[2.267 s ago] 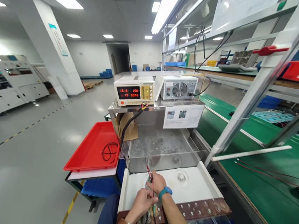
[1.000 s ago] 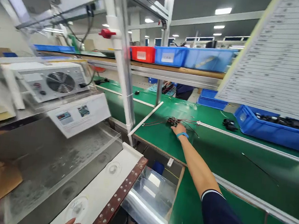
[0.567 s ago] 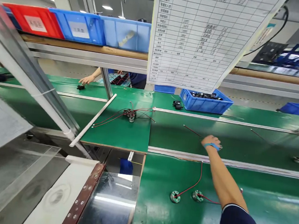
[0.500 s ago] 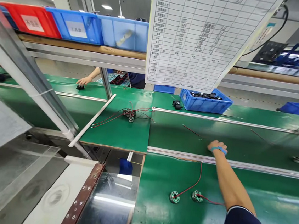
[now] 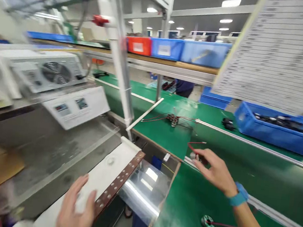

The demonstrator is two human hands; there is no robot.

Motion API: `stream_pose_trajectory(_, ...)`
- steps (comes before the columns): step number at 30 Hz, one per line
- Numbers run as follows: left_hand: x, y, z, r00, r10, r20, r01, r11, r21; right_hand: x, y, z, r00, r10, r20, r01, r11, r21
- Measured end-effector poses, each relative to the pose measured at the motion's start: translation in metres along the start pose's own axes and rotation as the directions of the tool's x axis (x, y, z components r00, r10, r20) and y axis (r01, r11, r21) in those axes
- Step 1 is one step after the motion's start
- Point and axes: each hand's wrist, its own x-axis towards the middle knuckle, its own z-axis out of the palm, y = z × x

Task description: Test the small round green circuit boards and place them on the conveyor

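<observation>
- Over the bench (image 5: 174, 202), right hand (image 5: 216, 171) pinches a part (image 5: 193, 156) (red wire (image 5: 192, 147) showing), lifted, seemingly not set down.
- Left hand (image 5: 76, 208) loosely spread, seemingly empty, by the tray (image 5: 110, 167).
- Two rings (image 5: 205, 225) lie unhandled; a cluster (image 5: 172, 120) beyond.

The green bench (image 5: 183, 200) is carrying a blue bin (image 5: 276, 130) at three o'clock, two round parts (image 5: 207, 222) around five, and a wired cluster (image 5: 173, 120) (red leads (image 5: 155, 119) trailing) near centre.

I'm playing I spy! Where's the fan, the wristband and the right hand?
Fan (image 5: 56, 73): head view, middle of its grille.
Wristband (image 5: 239, 196): head view, blue outer side.
Right hand (image 5: 217, 171): head view, its back.
</observation>
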Motion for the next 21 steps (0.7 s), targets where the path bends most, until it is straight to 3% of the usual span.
stream_pose_trajectory(1, 0.000, 0.012, -0.001, 0.978, 0.202, -0.047, -0.204, 0.979, -0.027, 0.015, -0.037, 0.014, 0.984, -0.148, 0.095, 0.138, 0.985, 0.104)
stream_pose_trajectory(3, 0.001, 0.031, -0.005, 0.879, 0.469, -0.091, -0.461, 0.883, 0.091, 0.039, -0.101, 0.046, 0.871, -0.431, 0.234, 0.356, 0.884, 0.303)
stream_pose_trajectory(4, 0.003, 0.035, -0.009, 0.860, 0.509, -0.033, -0.495, 0.848, 0.187, 0.049, -0.127, 0.067, 0.795, -0.540, 0.278, 0.423, 0.821, 0.384)
stream_pose_trajectory(5, 0.005, 0.034, -0.015, 0.873, 0.487, 0.041, -0.477, 0.832, 0.282, 0.058, -0.150, 0.091, 0.719, -0.618, 0.317, 0.465, 0.768, 0.441)
stream_pose_trajectory(7, 0.007, 0.019, -0.032, 0.941, 0.252, 0.224, -0.330, 0.827, 0.456, 0.071, -0.187, 0.147, 0.619, -0.674, 0.404, 0.492, 0.733, 0.469)
stream_pose_trajectory(8, 0.006, 0.006, -0.043, 0.956, 0.069, 0.285, -0.218, 0.817, 0.534, 0.075, -0.203, 0.178, 0.596, -0.661, 0.456, 0.491, 0.749, 0.444)
stream_pose_trajectory(9, 0.004, -0.009, -0.056, 0.942, -0.115, 0.316, -0.106, 0.792, 0.602, 0.078, -0.218, 0.209, 0.582, -0.633, 0.511, 0.486, 0.774, 0.405)
stream_pose_trajectory(11, -0.008, -0.041, -0.082, 0.859, -0.409, 0.308, 0.088, 0.710, 0.699, 0.079, -0.246, 0.270, 0.575, -0.552, 0.603, 0.463, 0.828, 0.316)
stream_pose_trajectory(14, -0.037, -0.086, -0.114, 0.736, -0.626, 0.258, 0.287, 0.634, 0.718, 0.071, -0.284, 0.340, 0.557, -0.470, 0.685, 0.420, 0.871, 0.256)
stream_pose_trajectory(16, -0.062, -0.111, -0.124, 0.695, -0.660, 0.286, 0.409, 0.689, 0.598, 0.062, -0.303, 0.369, 0.552, -0.447, 0.704, 0.399, 0.883, 0.247)
stream_pose_trajectory(18, -0.087, -0.130, -0.124, 0.680, -0.649, 0.341, 0.569, 0.761, 0.312, 0.052, -0.316, 0.388, 0.549, -0.427, 0.718, 0.389, 0.891, 0.232)
stream_pose_trajectory(19, -0.099, -0.136, -0.121, 0.656, -0.658, 0.370, 0.665, 0.735, 0.130, 0.048, -0.321, 0.394, 0.549, -0.415, 0.725, 0.386, 0.896, 0.220)
stream_pose_trajectory(21, -0.119, -0.139, -0.112, 0.559, -0.693, 0.455, 0.822, 0.537, -0.192, 0.041, -0.326, 0.404, 0.544, -0.392, 0.742, 0.384, 0.902, 0.195)
